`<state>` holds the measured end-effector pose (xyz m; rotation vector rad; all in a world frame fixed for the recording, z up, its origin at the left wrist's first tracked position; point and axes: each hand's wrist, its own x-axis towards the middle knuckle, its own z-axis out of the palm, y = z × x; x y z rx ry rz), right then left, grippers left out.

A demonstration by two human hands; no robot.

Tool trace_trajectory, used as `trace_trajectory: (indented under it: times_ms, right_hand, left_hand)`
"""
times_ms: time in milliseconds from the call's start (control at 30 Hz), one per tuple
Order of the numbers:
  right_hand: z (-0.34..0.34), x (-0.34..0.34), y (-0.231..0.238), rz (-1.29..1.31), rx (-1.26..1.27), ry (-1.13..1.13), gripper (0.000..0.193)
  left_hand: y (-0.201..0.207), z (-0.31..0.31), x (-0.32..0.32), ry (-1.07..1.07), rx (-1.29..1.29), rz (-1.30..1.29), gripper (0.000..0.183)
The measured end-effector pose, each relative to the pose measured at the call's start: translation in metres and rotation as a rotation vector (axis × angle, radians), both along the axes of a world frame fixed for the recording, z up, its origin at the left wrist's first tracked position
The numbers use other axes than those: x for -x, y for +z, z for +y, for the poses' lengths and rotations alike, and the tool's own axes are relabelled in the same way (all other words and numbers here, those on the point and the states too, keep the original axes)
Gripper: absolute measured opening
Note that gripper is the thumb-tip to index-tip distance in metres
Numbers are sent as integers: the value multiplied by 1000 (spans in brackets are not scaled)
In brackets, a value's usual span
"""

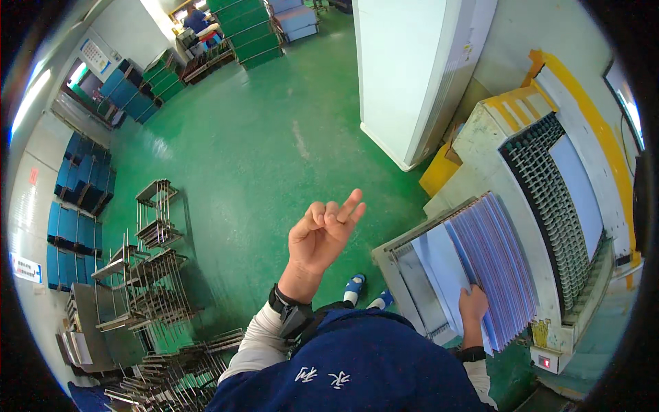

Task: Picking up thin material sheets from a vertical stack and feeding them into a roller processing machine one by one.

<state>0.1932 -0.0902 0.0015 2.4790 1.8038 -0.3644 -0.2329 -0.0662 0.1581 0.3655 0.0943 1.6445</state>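
Observation:
My left hand [324,230] is raised over the green floor with its palm up. Two of its fingers stretch out while the others curl, and it holds nothing. At the right, my right hand [473,302] is closed on the near edge of a white sheet [439,264]. This sheet leans at the left end of a packed row of thin upright sheets [495,264], which show white, bluish and reddish edges. The row stands in a pale metal-framed rack [405,275]. My right fingertips are partly hidden behind the sheet.
A roller conveyor [549,206] with a white panel [578,196] runs beside the rack. A tall white cabinet [398,75] stands ahead. Metal racks [154,281] are at the left, with blue crates [75,226] along the wall. Green crates [247,31] are stacked farther off, near a seated person [198,22].

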Motion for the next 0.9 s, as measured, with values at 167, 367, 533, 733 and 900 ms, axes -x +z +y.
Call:
trace_trajectory:
  times_ms: [167, 367, 533, 733, 900]
  right_hand:
    - [0, -1, 1, 12, -1, 10, 39]
    - [-2, -2, -2, 11, -44, 29, 38]
    - [-2, -5, -7, -1, -78, 63, 36]
    - [-2, -6, -8, -11, -58, 49, 36]
    - [0, -2, -3, -27, -32, 53, 36]
  left_hand:
    - [1, -3, 2, 5, -9, 8, 16]
    - [3, -4, 3, 11, 13, 0, 15]
    - [3, -4, 2, 16, 15, -11, 14]
    - [-2, -2, 4, -31, -95, -22, 20]
    - [-2, -2, 4, -32, -102, -24, 19]
